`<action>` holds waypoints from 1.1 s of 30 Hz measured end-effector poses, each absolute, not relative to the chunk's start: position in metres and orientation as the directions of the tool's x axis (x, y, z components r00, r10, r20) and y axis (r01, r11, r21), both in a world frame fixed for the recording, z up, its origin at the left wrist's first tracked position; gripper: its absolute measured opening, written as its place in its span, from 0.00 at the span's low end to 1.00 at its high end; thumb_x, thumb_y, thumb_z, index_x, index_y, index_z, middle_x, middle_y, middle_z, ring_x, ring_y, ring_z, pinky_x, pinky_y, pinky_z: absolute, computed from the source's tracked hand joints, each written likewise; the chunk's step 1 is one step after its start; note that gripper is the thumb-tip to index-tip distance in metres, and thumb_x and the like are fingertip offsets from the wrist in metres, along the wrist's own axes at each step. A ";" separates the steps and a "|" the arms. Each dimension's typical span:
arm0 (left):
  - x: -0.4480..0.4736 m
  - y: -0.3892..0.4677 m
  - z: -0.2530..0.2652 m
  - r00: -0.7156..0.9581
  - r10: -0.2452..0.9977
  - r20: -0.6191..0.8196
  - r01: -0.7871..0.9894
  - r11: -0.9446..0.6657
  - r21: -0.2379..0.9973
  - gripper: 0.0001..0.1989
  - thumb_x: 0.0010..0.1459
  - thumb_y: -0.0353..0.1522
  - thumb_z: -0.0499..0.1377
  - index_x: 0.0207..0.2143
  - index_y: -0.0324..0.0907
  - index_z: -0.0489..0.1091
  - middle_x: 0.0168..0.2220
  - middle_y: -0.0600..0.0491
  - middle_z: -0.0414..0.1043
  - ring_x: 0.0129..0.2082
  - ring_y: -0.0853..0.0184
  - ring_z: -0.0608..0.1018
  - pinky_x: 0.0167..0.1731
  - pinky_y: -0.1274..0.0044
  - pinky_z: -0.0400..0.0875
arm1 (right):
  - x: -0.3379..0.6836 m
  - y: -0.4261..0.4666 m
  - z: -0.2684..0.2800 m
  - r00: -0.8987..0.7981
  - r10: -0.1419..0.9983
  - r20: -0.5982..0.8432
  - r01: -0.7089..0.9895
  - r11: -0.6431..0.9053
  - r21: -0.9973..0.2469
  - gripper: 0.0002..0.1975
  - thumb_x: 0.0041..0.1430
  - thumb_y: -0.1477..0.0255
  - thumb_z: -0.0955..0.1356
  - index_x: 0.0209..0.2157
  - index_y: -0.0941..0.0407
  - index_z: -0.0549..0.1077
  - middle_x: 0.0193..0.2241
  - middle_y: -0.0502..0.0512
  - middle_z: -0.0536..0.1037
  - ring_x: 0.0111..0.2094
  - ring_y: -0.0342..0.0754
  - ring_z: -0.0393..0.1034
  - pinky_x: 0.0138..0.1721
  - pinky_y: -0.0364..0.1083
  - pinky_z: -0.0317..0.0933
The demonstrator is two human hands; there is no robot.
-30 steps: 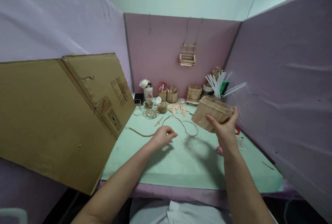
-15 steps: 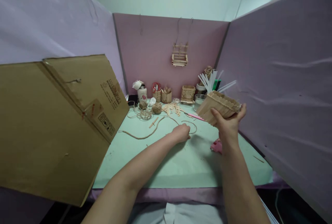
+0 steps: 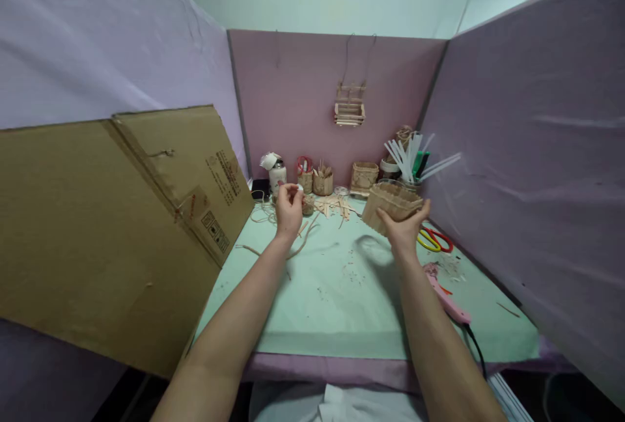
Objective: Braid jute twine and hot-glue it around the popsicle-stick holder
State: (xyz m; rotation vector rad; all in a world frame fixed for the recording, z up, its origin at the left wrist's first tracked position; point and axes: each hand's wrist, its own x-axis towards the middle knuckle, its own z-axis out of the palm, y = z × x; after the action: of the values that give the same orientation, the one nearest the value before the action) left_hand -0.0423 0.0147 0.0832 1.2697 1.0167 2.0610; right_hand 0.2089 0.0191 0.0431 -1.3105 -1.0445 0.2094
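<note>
My right hand (image 3: 405,230) is closed around a small basket of flat wooden sticks (image 3: 390,206), held tilted above the table. Its thumb presses the near wall. My left hand (image 3: 289,210) is at the back of the table, fingers curled together beside a small white thing (image 3: 299,187). Whether the fingers grip it is unclear. Balls of twine (image 3: 308,204) sit right by this hand. A length of brown cord (image 3: 307,237) lies on the table, partly behind my left forearm.
Yellow and red scissors (image 3: 430,239) and a pink glue gun (image 3: 452,305) lie on the right. Along the back stand a stick holder (image 3: 323,183), another basket (image 3: 364,176) and white glue sticks (image 3: 403,158). Loose sticks (image 3: 334,206) lie in front. A cardboard sheet (image 3: 146,246) leans at left.
My left hand has moved left and back, from the cord to the white thing. The cord now lies farther left. My right hand has lowered the basket slightly and shifted it left.
</note>
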 end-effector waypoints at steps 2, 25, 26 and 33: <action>-0.046 0.011 0.076 -0.445 0.741 0.503 -0.078 -0.592 0.802 0.06 0.54 0.30 0.61 0.34 0.42 0.66 0.28 0.56 0.69 0.26 0.74 0.72 0.29 0.81 0.67 | 0.203 0.031 0.025 0.582 0.702 0.411 0.414 0.179 -0.893 0.63 0.35 0.60 0.76 0.66 0.60 0.40 0.62 0.71 0.59 0.63 0.64 0.54 0.63 0.60 0.45; -0.045 -0.017 0.067 0.118 0.959 0.259 0.013 -0.263 0.965 0.13 0.51 0.40 0.63 0.37 0.42 0.72 0.39 0.46 0.75 0.39 0.60 0.77 0.43 0.67 0.72 | 0.109 -0.036 0.045 -0.281 0.934 0.220 0.090 0.254 -0.963 0.19 0.51 0.58 0.69 0.40 0.57 0.73 0.20 0.47 0.70 0.23 0.44 0.65 0.27 0.44 0.60; -0.052 -0.013 0.067 0.094 0.963 0.253 0.095 -0.262 0.960 0.14 0.49 0.40 0.64 0.37 0.43 0.73 0.41 0.46 0.75 0.42 0.58 0.77 0.45 0.65 0.71 | 0.113 -0.035 0.045 -0.230 0.957 0.179 0.074 0.200 -0.977 0.18 0.52 0.56 0.68 0.35 0.57 0.73 0.16 0.44 0.64 0.19 0.42 0.59 0.23 0.43 0.56; -0.101 0.032 0.047 -0.297 0.917 0.267 0.689 0.012 0.725 0.26 0.36 0.27 0.70 0.41 0.43 0.71 0.61 0.40 0.58 0.64 0.40 0.55 0.58 0.50 0.49 | 0.151 -0.050 0.085 -0.121 0.953 0.277 -0.307 0.230 -0.923 0.19 0.51 0.53 0.72 0.30 0.56 0.74 0.15 0.40 0.53 0.18 0.38 0.45 0.23 0.41 0.51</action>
State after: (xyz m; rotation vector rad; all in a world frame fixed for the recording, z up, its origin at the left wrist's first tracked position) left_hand -0.1014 0.0322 0.0474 1.6621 2.0129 1.1635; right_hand 0.1515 -0.0504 0.0848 -0.7229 -1.2143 1.2535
